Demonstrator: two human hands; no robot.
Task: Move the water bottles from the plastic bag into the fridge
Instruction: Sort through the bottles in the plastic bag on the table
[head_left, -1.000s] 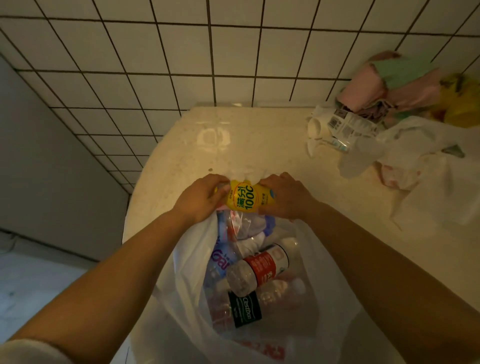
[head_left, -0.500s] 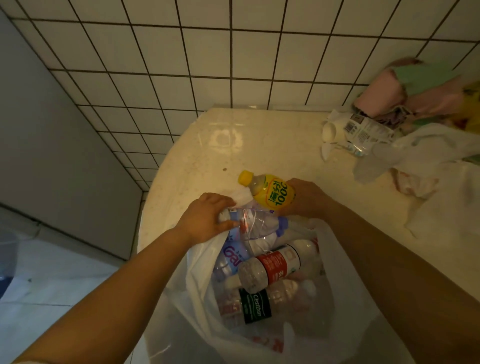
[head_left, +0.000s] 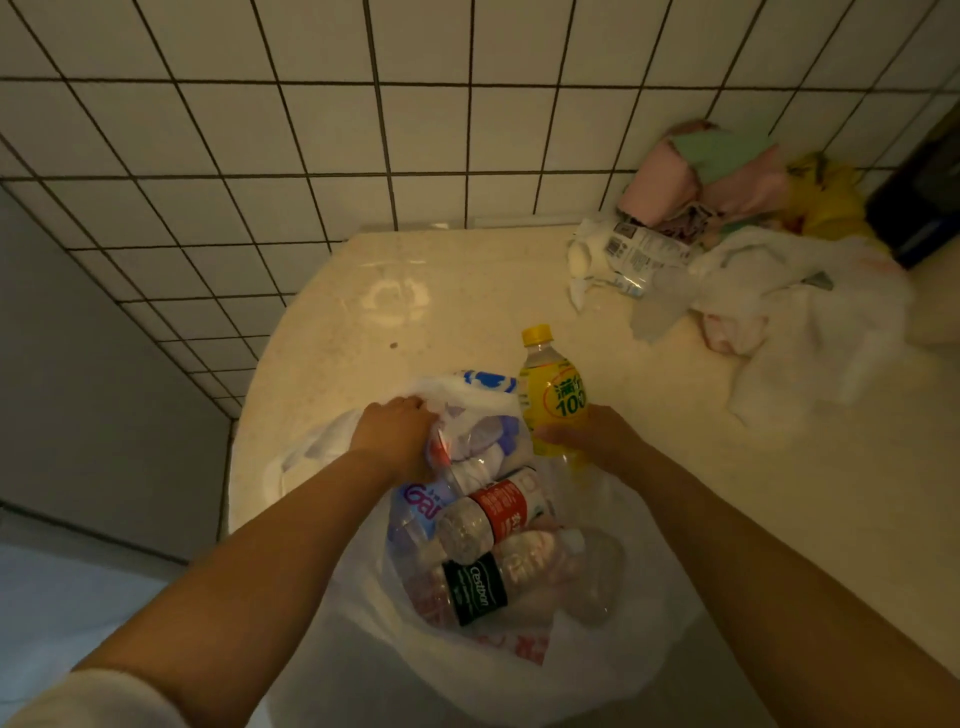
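Observation:
A white plastic bag (head_left: 613, 670) lies open on the beige counter (head_left: 467, 312), with several water bottles inside. A red-labelled bottle (head_left: 493, 514) lies across the top, a dark-labelled one (head_left: 483, 592) below it, a blue-lettered one (head_left: 415, 514) at the left. My right hand (head_left: 597, 441) grips the lower half of a yellow-labelled bottle (head_left: 550, 395) with a yellow cap, upright just beyond the bag's mouth. My left hand (head_left: 395, 436) is in the bag's far left side, fingers curled round a clear bottle (head_left: 478, 441) and the plastic there.
A heap of crumpled white bags (head_left: 789, 317), wrappers (head_left: 634, 249) and pink and green cloth (head_left: 711, 171) fills the counter's back right. A dark object (head_left: 924, 208) stands at the far right. Tiled wall behind; the counter's rounded edge drops to the floor on the left.
My right hand has lifted the yellow bottle from lying on its side to upright and moved it right. My left hand has reached deeper into the bag's far side.

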